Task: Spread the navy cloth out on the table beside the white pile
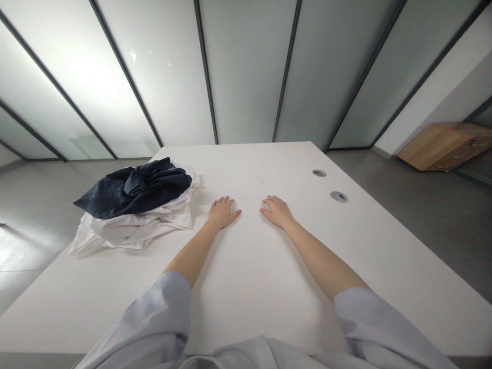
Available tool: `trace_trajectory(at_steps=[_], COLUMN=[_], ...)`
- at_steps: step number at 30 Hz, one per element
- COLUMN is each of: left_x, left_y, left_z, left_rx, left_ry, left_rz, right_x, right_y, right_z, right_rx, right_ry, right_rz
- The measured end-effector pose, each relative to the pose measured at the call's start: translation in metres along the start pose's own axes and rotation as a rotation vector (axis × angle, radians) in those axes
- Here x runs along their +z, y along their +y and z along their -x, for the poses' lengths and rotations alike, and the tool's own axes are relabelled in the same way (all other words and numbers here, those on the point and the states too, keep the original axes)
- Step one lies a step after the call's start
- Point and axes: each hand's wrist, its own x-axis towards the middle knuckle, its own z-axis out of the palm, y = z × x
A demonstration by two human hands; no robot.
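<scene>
A crumpled dark navy garment (134, 187) lies bunched on top of a rumpled heap of white cloth (132, 230). The loose pile sits flat on the white table (253, 287), right at its left edge, with white folds spilling toward that edge.

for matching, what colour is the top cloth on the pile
The top cloth is dark navy, clearest in the head view.
</scene>
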Motion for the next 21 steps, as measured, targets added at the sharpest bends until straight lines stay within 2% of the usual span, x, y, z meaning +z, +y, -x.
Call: trace_trajectory(at_steps=[4,8,12,17,21], left_x=[-0.009,-0.028,-0.06,-0.104,-0.13], left_y=[-0.001,-0.011,-0.033,-0.071,-0.104], left_z=[0.002,0.006,0.012,0.02,0.026], left_rx=[0.0,-0.05,-0.108,-0.176,-0.341], left_ry=[-0.037,-0.031,0.094,0.294,0.444], left_rz=[-0.004,-0.014,-0.049,-0.106,-0.166], right_x=[0.001,0.001,0.002,0.006,0.007], right_y=[0.001,0.001,0.002,0.005,0.005], right_z=[0.0,0.0,-0.002,-0.003,-0.003], right_rx=[-0.002,0.0,-0.014,-0.035,-0.038], right_ry=[0.019,0.015,0.012,0.042,0.058], right_rz=[-0.012,-0.013,-0.006,-0.006,-0.002])
